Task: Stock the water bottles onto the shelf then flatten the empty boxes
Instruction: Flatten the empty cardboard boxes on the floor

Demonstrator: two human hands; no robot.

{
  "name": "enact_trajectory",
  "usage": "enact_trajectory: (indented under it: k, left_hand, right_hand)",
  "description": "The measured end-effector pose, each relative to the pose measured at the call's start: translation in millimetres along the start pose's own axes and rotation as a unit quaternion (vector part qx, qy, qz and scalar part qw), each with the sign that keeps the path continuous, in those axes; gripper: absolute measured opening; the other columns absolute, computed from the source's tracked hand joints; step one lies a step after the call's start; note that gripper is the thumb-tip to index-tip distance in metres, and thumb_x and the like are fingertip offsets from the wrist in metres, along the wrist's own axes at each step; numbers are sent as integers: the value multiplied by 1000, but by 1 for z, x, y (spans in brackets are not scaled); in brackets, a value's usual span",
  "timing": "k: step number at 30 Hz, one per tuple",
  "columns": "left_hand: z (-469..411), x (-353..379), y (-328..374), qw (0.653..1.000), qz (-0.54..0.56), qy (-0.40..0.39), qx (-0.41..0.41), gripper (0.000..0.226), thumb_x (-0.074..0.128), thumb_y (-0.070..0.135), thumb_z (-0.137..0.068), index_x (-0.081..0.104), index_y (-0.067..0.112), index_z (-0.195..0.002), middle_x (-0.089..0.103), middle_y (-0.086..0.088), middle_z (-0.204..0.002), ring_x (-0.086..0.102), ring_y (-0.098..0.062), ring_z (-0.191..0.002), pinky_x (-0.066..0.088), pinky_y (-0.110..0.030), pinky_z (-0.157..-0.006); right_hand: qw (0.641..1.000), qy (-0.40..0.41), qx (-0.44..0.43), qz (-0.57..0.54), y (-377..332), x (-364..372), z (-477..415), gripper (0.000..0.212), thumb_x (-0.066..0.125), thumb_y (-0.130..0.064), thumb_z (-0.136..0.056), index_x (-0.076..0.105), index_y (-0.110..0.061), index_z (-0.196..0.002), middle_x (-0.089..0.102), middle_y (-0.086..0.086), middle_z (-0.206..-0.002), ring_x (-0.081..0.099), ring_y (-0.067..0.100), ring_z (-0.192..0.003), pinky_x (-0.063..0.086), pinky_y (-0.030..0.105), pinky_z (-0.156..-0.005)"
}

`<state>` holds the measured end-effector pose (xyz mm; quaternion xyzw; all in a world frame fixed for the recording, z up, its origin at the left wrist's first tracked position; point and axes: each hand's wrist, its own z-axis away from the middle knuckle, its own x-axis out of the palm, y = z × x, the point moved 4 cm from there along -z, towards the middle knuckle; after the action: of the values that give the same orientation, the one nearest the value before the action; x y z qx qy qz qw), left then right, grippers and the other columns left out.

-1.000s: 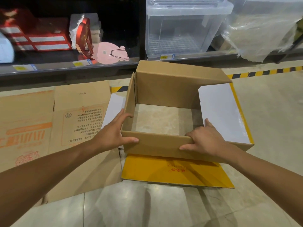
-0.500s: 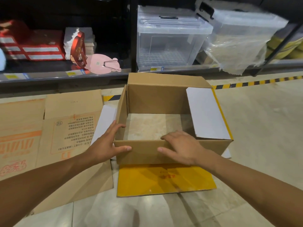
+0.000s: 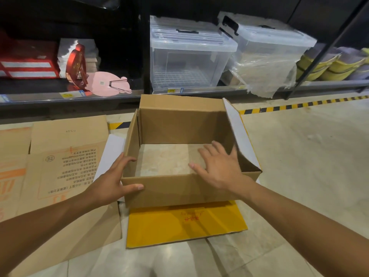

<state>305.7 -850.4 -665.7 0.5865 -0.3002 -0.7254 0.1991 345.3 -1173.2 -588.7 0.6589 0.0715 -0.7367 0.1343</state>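
Note:
An empty brown cardboard box stands on the floor, open at top and bottom, with the tiles showing through it. Its yellow front flap lies flat on the floor toward me. The white right flap tilts up along the right wall. My left hand grips the front-left corner, thumb on the front wall and fingers at the left wall's rim. My right hand reaches over the front wall into the box with its fingers spread, holding nothing. No water bottles are in view.
Flattened printed cartons lie on the floor left of the box. Behind runs a low dark shelf with red packages, a pink card and two clear lidded bins. A yellow-black hazard strip marks the floor at right.
My right hand left the front wall's rim and moved forward into the box, fingers spread. The white right flap swung up from lying over the opening. My left hand kept its corner.

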Motion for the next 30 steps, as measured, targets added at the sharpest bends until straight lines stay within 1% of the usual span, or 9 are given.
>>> enact_trajectory:
  k: [6, 10, 12, 18, 19, 21, 23, 26, 30]
  left_hand:
    - [1, -1, 0, 1000, 8, -5, 4, 77, 73, 76, -69, 23, 72, -128, -1, 12, -173, 33, -23, -152, 53, -38, -100]
    - [1, -1, 1, 1000, 8, -3, 4, 77, 74, 74, -70, 24, 72, -128, -1, 12, -173, 28, -24, -155, 52, -42, -105]
    - [1, 0, 1, 1000, 7, -2, 4, 78, 74, 72, -70, 23, 73, -128, -1, 12, -173, 28, -24, -155, 50, -43, -107]
    - [1, 1, -2, 1000, 13, 3, 5, 86, 76, 71, -70, 18, 77, -133, 1, 14, -173, 29, -26, -154, 45, -45, -111]
    - [1, 1, -3, 1000, 15, 3, 4, 87, 77, 71, -70, 18, 76, -134, 1, 14, -173, 29, -26, -154, 45, -45, -111]
    - [0, 2, -4, 1000, 19, 2, 1, 87, 77, 69, -70, 18, 75, -134, 2, 15, -173, 29, -25, -154, 47, -45, -110]
    - [-1, 3, -5, 1000, 20, 4, 0, 88, 78, 69, -70, 19, 73, -136, 3, 14, -173, 29, -25, -154, 48, -46, -109]
    - [-3, 4, -7, 1000, 26, 8, -2, 87, 78, 68, -70, 21, 72, -136, 6, 15, -173, 29, -21, -154, 47, -43, -109]
    - [-8, 4, -6, 1000, 24, 5, -8, 86, 78, 69, -70, 21, 72, -134, 10, 13, -172, 32, -21, -152, 49, -39, -104]
  right_hand:
    - [990, 19, 122, 67, 79, -7, -1, 86, 5, -82, -93, 20, -34, -162, 7, -1, -173, -1, 26, -160, -3, 76, -117]
    - [981, -2, 191, 40, 120, 1, 3, 90, 9, -85, -90, 10, -33, -163, 0, 0, -173, -3, 28, -159, -2, 74, -119]
    - [976, -8, 219, 16, 133, 8, 5, 92, 14, -85, -91, 5, -29, -164, -1, 3, -173, 0, 29, -159, 3, 72, -120]
    - [960, -12, 254, -116, 158, 48, 10, 104, 32, -85, -89, 8, -17, -163, 10, 10, -172, 17, 36, -156, 24, 63, -122]
    - [956, -13, 254, -149, 160, 54, 10, 107, 33, -88, -87, 9, -18, -163, 14, 10, -171, 21, 36, -155, 27, 62, -121]
    - [940, 8, 246, -237, 161, 61, 8, 105, 39, -92, -81, 17, -26, -160, 32, 6, -164, 38, 34, -147, 39, 61, -115]
    - [917, 42, 227, -325, 158, 60, 7, 90, 52, -84, -84, 27, -33, -154, 46, -2, -152, 51, 26, -136, 49, 56, -108]
    - [890, 45, 223, -396, 156, 62, 6, 78, 57, -74, -89, 32, -34, -152, 49, -5, -150, 53, 24, -133, 49, 51, -107]
    - [870, 34, 233, -433, 158, 67, 6, 93, 56, -83, -81, 27, -36, -156, 45, -6, -155, 51, 23, -137, 47, 54, -111]
